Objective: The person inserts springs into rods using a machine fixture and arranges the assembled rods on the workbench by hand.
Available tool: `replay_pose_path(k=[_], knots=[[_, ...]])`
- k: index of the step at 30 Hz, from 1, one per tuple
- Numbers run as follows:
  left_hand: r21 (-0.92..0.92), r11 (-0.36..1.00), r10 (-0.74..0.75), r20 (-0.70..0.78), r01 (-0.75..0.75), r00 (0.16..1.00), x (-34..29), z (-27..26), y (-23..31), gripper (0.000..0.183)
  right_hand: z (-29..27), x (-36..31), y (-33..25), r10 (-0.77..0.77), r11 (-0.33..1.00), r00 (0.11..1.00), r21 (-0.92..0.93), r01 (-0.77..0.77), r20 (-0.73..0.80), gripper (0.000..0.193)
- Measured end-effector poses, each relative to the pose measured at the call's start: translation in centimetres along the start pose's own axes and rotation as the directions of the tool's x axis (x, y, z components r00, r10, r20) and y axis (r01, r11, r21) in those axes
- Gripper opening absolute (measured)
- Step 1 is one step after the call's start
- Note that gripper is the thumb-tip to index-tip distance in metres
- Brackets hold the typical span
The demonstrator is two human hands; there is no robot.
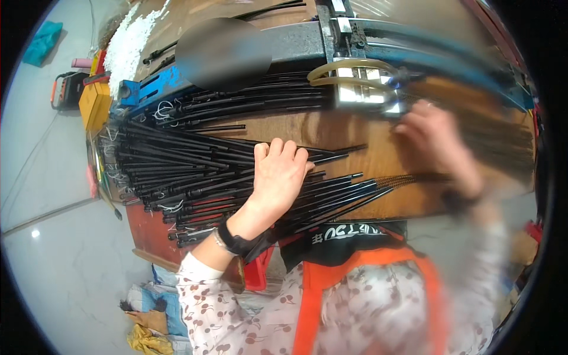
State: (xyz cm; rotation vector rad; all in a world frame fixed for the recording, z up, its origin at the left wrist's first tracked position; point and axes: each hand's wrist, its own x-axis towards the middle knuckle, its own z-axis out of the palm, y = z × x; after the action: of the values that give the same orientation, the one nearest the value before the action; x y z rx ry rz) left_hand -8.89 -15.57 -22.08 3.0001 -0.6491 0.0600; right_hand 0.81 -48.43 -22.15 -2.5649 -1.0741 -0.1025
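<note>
Over a fanned pile of thin black tubes (pixel 160 163) lies my left hand (pixel 278 171), its fingers curled down around a few of them. Dark tube ends stick out to the right of these fingers. My right hand (pixel 435 127) is smeared by motion, close to the metal block (pixel 361 94) of a bench machine. Whether it holds anything does not show. Below my left hand, another bundle of black tubes (pixel 331 198) has thin, coiled-looking dark strands (pixel 408 178) coming out of its right end.
A yellowish hose (pixel 349 71) loops over the machine's block. Behind the tubes runs a blue and grey machine frame (pixel 296 41). White small pieces (pixel 127 47) are heaped at the far left, near a yellow box (pixel 94 105). More dark strands (pixel 497 136) lie at the right.
</note>
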Motion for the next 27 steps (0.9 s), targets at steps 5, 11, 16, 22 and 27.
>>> replay_pose_path(k=[5,11,16,22,27], knots=[[-0.07,0.996,-0.061,-0.03,0.058,0.998,0.2,2.0,0.8,0.018,-0.7,-1.8,-1.4,0.233,0.97,0.971,0.059,-0.236,0.049,0.017],[-0.242,0.97,0.001,-0.05,-0.013,0.999,-1.2,3.2,0.5,0.008,-1.2,-1.6,-4.8,0.332,0.869,0.908,0.292,-0.399,0.255,0.018],[-0.433,0.9,0.05,-0.017,-0.052,0.999,-0.7,3.4,0.6,0.015,-2.3,-1.3,-6.2,0.292,0.906,0.931,0.249,-0.343,0.22,0.016],[-0.47,0.869,0.122,-0.103,-0.156,0.987,0.2,1.6,3.2,0.017,-1.7,-3.1,-6.1,0.221,0.842,0.975,0.501,-0.2,0.018,0.015],[-0.413,0.893,0.164,-0.071,-0.178,0.984,0.9,0.3,4.6,0.015,-0.3,-5.4,-4.5,0.255,0.88,0.966,0.426,-0.211,-0.047,0.015]])
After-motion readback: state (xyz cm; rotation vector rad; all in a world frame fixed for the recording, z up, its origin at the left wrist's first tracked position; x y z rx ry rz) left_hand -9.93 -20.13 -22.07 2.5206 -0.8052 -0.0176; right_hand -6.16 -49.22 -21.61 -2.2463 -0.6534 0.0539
